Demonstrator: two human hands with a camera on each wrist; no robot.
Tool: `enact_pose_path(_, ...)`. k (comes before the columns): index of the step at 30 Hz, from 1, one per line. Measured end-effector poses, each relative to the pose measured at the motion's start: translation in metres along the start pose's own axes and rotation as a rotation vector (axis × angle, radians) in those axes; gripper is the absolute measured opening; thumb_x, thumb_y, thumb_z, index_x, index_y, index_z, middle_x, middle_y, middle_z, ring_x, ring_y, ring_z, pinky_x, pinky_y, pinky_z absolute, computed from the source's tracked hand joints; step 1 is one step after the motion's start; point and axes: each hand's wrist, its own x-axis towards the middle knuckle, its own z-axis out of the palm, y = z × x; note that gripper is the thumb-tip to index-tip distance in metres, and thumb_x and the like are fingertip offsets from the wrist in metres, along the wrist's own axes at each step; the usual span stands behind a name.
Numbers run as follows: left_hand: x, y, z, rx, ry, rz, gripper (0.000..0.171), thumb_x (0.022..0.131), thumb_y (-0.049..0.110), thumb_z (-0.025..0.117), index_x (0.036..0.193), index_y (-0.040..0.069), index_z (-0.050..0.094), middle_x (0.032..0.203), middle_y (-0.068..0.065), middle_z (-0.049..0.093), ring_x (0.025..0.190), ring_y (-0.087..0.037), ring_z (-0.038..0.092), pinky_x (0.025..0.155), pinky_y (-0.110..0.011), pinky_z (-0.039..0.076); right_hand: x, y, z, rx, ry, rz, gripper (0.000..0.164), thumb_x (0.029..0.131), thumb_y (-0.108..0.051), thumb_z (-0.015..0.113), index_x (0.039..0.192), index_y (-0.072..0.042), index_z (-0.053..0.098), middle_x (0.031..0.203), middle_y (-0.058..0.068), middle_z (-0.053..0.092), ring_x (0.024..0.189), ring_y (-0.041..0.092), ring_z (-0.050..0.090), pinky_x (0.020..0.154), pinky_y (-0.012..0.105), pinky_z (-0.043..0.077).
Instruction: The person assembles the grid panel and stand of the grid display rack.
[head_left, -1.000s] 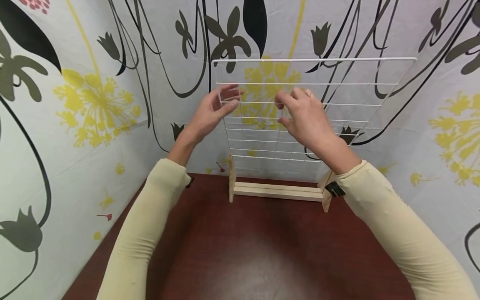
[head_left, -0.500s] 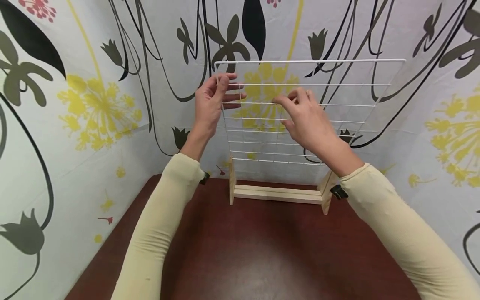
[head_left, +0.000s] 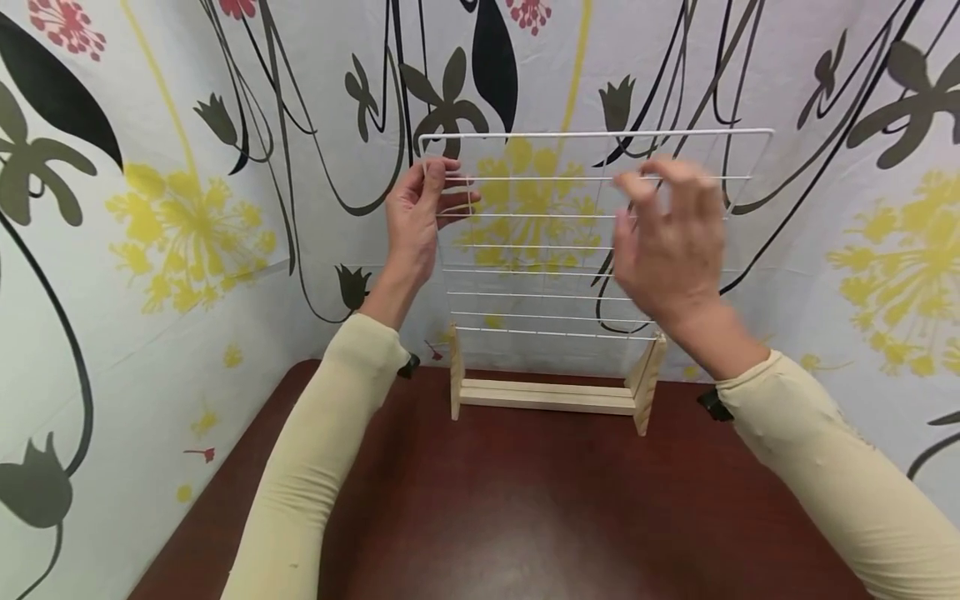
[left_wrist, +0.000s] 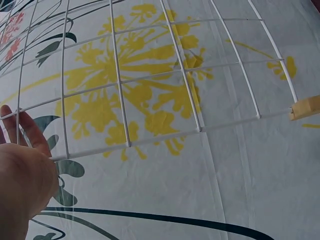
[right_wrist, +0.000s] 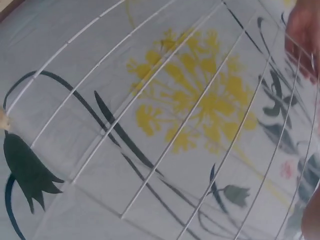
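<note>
A white wire grid panel (head_left: 540,216) rises from a pale wooden stand (head_left: 546,396), leaning back at the top. My left hand (head_left: 412,221) grips its left edge near the upper corner, thumb in front and fingers behind the wires. The left wrist view shows that hand (left_wrist: 27,175) at the grid's edge bar, fingers passing behind. Blurred, my right hand (head_left: 671,242) is raised in front of the grid's right part, fingers loosely bent with nothing visible in them. Only a sliver of that hand (right_wrist: 312,217) enters the right wrist view.
The stand is on a dark red-brown table (head_left: 510,500) near its back edge. Patterned cloth (head_left: 187,350) with yellow and grey flowers hangs close behind and along the sides. Dark bands (head_left: 715,405) show at both wrists.
My left hand has closed on the grid's left edge. My right hand has moved right, away from the middle wires. The view has shifted slightly.
</note>
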Motion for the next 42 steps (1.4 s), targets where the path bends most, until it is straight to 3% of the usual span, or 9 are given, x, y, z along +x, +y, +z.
enact_pose_path(3,0.002,0.0,0.003,-0.032,0.0,-0.014,0.024,0.106,0.034,0.062,0.114,0.014,0.073,0.108,-0.011,0.079,0.092,-0.023,0.081,0.085,-0.039,0.066,0.008,0.009,-0.006,0.045,0.163,0.279,0.03,0.098,-0.023,0.051,0.127,-0.015,0.056,0.141,0.007,0.053,0.138,0.025,0.041,0.122,0.041,0.026)
enact_pose_path(5,0.003,-0.001,0.004,-0.043,0.001,-0.021,0.024,0.106,0.034,0.063,0.114,0.014,0.073,0.107,-0.011,0.079,0.092,-0.023,0.081,0.085,-0.039,0.066,0.013,0.018,-0.012,0.079,0.201,0.445,0.036,0.097,-0.023,0.053,0.132,-0.015,0.052,0.148,0.003,0.046,0.145,0.014,0.033,0.127,0.031,0.016)
enact_pose_path(8,0.005,-0.002,0.005,-0.06,0.01,-0.034,0.024,0.105,0.034,0.064,0.113,0.013,0.073,0.106,-0.011,0.079,0.091,-0.023,0.082,0.085,-0.042,0.066,0.019,0.03,-0.02,0.185,0.137,0.696,0.047,0.104,-0.023,0.053,0.147,-0.013,0.037,0.156,-0.001,0.035,0.148,0.001,0.025,0.126,0.016,0.011)
enact_pose_path(11,0.008,-0.003,0.004,-0.076,0.021,-0.04,0.024,0.104,0.034,0.066,0.113,0.012,0.074,0.107,-0.013,0.079,0.09,-0.024,0.082,0.085,-0.044,0.066,0.026,0.034,-0.024,0.41,0.044,0.942,0.043,0.111,-0.027,0.047,0.15,-0.015,0.033,0.156,-0.004,0.034,0.147,0.0,0.027,0.122,0.009,0.016)
enact_pose_path(16,0.015,-0.007,0.002,-0.079,0.027,-0.038,0.026,0.104,0.035,0.065,0.113,0.012,0.074,0.111,-0.02,0.078,0.091,-0.025,0.082,0.085,-0.047,0.066,0.039,0.043,-0.019,0.798,0.013,1.265,0.02,0.115,-0.036,0.037,0.126,-0.023,0.049,0.131,-0.011,0.05,0.128,0.002,0.042,0.108,0.013,0.028)
enact_pose_path(19,0.02,-0.012,0.002,-0.065,0.035,-0.045,0.027,0.104,0.036,0.065,0.112,0.012,0.075,0.112,-0.022,0.077,0.09,-0.026,0.082,0.086,-0.049,0.065,0.047,0.053,-0.013,0.893,0.042,1.404,0.023,0.115,-0.043,0.039,0.111,-0.025,0.051,0.115,-0.012,0.054,0.111,0.003,0.046,0.099,0.018,0.029)
enact_pose_path(28,0.033,-0.022,0.008,0.02,0.049,-0.142,0.043,0.108,0.048,0.053,0.113,0.012,0.076,0.115,-0.022,0.077,0.089,-0.024,0.081,0.087,-0.051,0.065,0.059,0.082,0.001,1.002,0.099,1.669,0.031,0.108,-0.057,0.05,0.106,-0.026,0.051,0.096,-0.011,0.052,0.09,0.006,0.048,0.104,0.021,0.021)
enact_pose_path(33,0.041,-0.014,0.012,0.098,0.054,-0.21,0.062,0.107,0.063,0.043,0.111,0.012,0.078,0.104,-0.011,0.081,0.093,-0.032,0.08,0.08,-0.044,0.067,0.054,0.089,0.008,1.017,0.071,1.693,0.035,0.106,-0.058,0.051,0.101,-0.023,0.05,0.09,-0.01,0.051,0.085,0.008,0.042,0.084,0.019,0.027)
enact_pose_path(42,0.046,-0.011,0.018,0.113,0.063,-0.253,0.063,0.107,0.063,0.043,0.102,0.009,0.076,0.098,-0.011,0.081,0.098,-0.038,0.079,0.077,-0.042,0.067,0.05,0.093,0.015,1.007,0.091,1.697,0.032,0.108,-0.055,0.051,0.101,-0.024,0.048,0.088,-0.01,0.05,0.085,0.009,0.041,0.096,0.019,0.025)
